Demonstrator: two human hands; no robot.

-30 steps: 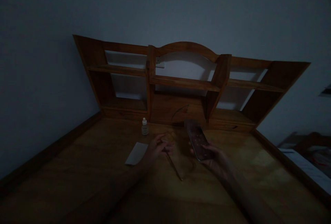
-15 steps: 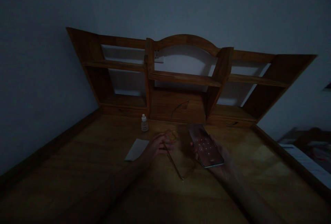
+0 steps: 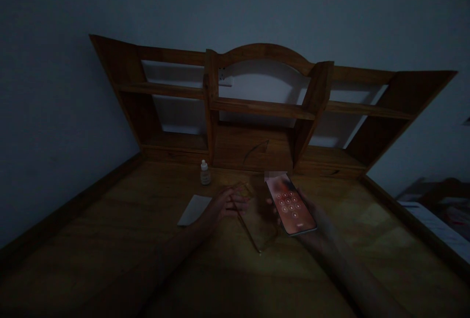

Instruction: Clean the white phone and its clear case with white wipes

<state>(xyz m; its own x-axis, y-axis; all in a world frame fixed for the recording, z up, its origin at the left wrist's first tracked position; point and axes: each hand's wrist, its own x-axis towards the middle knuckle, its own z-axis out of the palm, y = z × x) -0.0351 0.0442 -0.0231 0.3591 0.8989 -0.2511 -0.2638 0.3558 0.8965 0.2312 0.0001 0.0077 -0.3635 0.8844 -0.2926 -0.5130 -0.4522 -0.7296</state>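
Note:
My left hand [image 3: 229, 203] is closed around a pair of thin-framed eyeglasses. One slim temple of the eyeglasses [image 3: 246, 230] slants down toward me from the fingers, and an amber-looking part shows by the fingertips; the dim light hides the rest. My right hand [image 3: 312, 210] grips a smartphone [image 3: 292, 205] from beneath and the side, its lit screen facing up with a number keypad on it. Just left of my left hand, a white cloth or paper [image 3: 194, 210] lies flat. Behind that stands a small clear bottle [image 3: 204, 175] with a white cap.
A wooden desk [image 3: 110, 225] with raised side edges lies under my hands. At its back rises a wooden shelf unit [image 3: 262, 108] with an arched top. A wall socket [image 3: 224, 80] shows through the middle opening. Beyond the desk's right edge is a pale surface [image 3: 436, 225].
The phone's screen has brightened, and its keypad shows more clearly. Both hands keep their holds with barely any movement; the view has shifted slightly.

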